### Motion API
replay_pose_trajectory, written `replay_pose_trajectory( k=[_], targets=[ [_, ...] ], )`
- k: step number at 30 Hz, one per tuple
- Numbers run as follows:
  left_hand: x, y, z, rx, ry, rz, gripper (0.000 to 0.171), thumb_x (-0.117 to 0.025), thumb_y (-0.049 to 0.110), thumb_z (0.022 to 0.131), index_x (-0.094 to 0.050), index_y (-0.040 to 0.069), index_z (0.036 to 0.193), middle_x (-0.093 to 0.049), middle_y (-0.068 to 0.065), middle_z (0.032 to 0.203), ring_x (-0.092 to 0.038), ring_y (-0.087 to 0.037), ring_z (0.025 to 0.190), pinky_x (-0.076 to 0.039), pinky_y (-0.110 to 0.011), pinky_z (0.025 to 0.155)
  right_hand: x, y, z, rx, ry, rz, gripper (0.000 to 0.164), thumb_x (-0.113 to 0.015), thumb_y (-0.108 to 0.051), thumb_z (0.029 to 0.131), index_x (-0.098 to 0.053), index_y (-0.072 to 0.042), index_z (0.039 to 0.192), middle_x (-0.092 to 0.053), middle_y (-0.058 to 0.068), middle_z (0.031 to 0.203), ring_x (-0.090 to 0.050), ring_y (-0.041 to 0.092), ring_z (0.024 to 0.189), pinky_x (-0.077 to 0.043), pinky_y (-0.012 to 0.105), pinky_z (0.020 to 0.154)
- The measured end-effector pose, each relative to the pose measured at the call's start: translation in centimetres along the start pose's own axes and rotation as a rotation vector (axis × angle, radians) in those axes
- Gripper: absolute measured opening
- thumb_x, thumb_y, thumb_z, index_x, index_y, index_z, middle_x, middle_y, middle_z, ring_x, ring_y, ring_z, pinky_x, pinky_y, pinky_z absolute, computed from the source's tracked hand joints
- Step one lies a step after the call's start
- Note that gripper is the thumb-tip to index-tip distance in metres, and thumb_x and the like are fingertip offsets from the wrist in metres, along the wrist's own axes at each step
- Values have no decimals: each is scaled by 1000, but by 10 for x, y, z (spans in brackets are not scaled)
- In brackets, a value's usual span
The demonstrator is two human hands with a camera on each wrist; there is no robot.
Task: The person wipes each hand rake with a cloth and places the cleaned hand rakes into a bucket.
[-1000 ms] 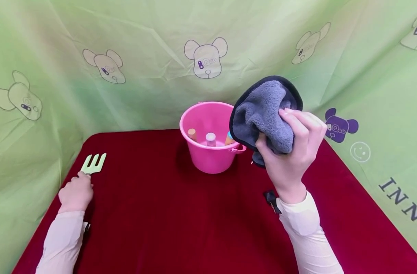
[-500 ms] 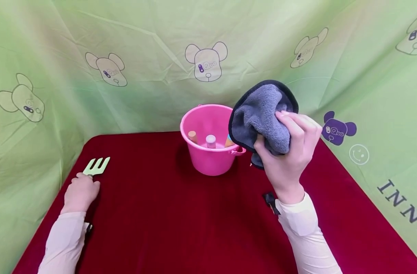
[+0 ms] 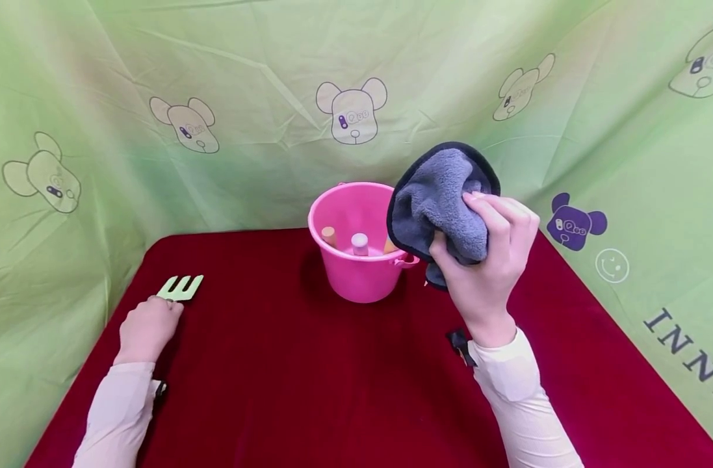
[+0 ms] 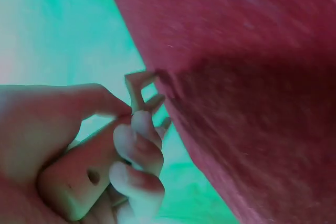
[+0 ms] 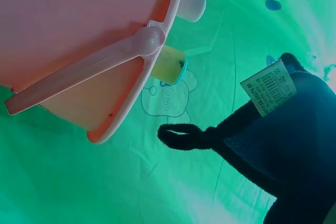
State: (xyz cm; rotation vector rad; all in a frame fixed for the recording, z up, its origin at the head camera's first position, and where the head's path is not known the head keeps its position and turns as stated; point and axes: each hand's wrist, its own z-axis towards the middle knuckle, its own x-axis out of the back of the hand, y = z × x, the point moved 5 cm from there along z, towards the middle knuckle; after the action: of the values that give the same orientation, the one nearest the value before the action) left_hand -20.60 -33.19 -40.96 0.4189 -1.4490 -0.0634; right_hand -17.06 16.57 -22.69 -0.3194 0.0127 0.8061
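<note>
At the left of the table, my left hand (image 3: 148,328) grips a light green toy hand fork (image 3: 181,288), its tines facing away from me. In the left wrist view the fingers curl round the fork's handle (image 4: 79,182), which has a hole near its end. My right hand (image 3: 496,260) holds a bunched grey cloth (image 3: 435,195) with black edging, raised at the right of the pink bucket (image 3: 362,279). The cloth overlaps the bucket's right rim in the head view. The right wrist view shows the cloth's hanging loop (image 5: 184,136) and white label (image 5: 269,88).
Inside the bucket stand several cylinders, among them a tan one (image 3: 329,235) and a pale lilac one (image 3: 359,244). A dark red cloth (image 3: 274,364) covers the table. Green printed curtain (image 3: 262,130) surrounds it at the back and sides.
My left hand and the fork have moved to the right, in from the table's left edge. My right hand has shifted slightly left with the grey cloth, which now covers more of the bucket's rim.
</note>
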Motion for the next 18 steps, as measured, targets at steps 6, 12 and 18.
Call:
replay_pose_trajectory(
  k=[6, 12, 18],
  targets=[
    [14, 24, -2, -24, -12, -97, 33, -47, 25, 90, -45, -7, 82, -51, -18, 60, -50, -34, 51, -41, -42, 44, -2, -1, 1, 13, -24, 11, 36, -73, -11, 66, -68, -2, 101, -64, 27, 98, -55, 38, 99, -42, 48, 88],
    [39, 70, -15, -69, 62, -177, 35, -45, 24, 89, -47, -7, 103, -46, -10, 60, -45, -25, 51, -35, -32, 44, -7, -3, -2, 55, -104, 28, 38, -71, -14, 68, -68, 1, 103, -65, 28, 98, -54, 40, 99, -41, 52, 87],
    [60, 120, -35, -149, 187, -201, 31, -47, 25, 89, -49, -1, 105, -39, -4, 54, -40, -23, 48, -32, -31, 46, -11, -9, -9, 98, -135, 63, 38, -72, -14, 68, -68, 1, 102, -66, 28, 98, -55, 40, 98, -41, 56, 85]
  ],
)
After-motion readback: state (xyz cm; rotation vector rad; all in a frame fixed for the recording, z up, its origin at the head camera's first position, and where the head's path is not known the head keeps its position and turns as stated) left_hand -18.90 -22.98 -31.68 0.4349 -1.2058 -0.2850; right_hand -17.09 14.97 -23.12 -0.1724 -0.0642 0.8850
